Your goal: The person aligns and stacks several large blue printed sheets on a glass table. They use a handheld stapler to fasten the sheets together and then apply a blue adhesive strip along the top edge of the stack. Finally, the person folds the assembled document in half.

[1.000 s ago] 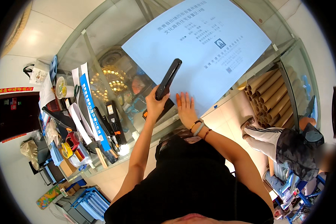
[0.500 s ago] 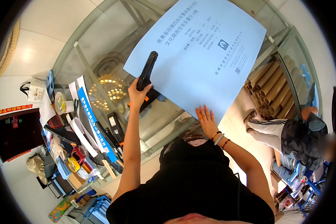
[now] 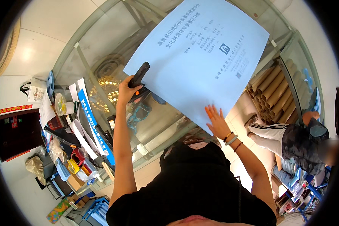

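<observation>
A large pale blue printed sheet lies slanted across the glass table, with its near right corner by my right hand. That hand is open, its fingers stretched out over the sheet near the corner; whether they press on it is hard to tell. My left hand is closed around a black stapler at the sheet's left corner. The stapler's long upper arm leans up and to the right, and orange shows on its lower part. The sheet's corner beneath the stapler is partly hidden.
Paper strips, a blue printed strip, a plastic cup and a yellow tape roll crowd the left side. Brown cardboard tubes are stacked at the right. Beside them is another person in a camouflage top.
My left hand has shifted left and a little nearer with the stapler, which now leans over more. My right hand has slid slightly to the right along the sheet's corner.
</observation>
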### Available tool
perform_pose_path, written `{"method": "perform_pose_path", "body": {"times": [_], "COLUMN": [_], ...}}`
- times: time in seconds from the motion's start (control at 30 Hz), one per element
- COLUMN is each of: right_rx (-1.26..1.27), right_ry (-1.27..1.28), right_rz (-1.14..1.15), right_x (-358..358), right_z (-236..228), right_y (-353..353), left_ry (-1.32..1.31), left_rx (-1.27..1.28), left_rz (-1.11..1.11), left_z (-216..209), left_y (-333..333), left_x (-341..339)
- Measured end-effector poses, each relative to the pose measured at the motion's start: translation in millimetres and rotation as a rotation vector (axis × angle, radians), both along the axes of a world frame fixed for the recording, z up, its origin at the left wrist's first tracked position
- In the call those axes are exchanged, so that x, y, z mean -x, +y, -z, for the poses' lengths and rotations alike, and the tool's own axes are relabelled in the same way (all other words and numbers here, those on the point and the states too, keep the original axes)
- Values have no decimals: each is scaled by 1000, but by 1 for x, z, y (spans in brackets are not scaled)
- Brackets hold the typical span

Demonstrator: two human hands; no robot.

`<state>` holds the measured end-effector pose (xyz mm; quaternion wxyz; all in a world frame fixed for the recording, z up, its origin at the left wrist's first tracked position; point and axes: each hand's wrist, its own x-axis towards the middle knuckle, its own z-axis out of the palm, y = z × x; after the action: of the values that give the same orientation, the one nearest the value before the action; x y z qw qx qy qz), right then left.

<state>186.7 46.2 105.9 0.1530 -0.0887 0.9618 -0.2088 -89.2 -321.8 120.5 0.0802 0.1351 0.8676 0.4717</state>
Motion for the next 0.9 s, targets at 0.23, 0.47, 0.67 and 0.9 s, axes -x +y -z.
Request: {"method": "perform_pose_path", "body": {"times": [0.23,0.47,0.67,0.9], "right_rx": [402,-114,-463,-153], "right_ry": [658,251,-431,-240], "right_rz": [15,-170,-215,-361], "right_x": [177,331,345,346], "right_z": [-95,-79,-95,-47], "right_y": [-62,-172,-189,-159], "left_ry": [158,9,570,474], "left_rx": [483,607,564,-80], "left_rz": [104,53,187,686], "left_z": [18,-9,-112,-32], "left_y": [-3,20,49,112], "left_x": [14,12,33,85]}}
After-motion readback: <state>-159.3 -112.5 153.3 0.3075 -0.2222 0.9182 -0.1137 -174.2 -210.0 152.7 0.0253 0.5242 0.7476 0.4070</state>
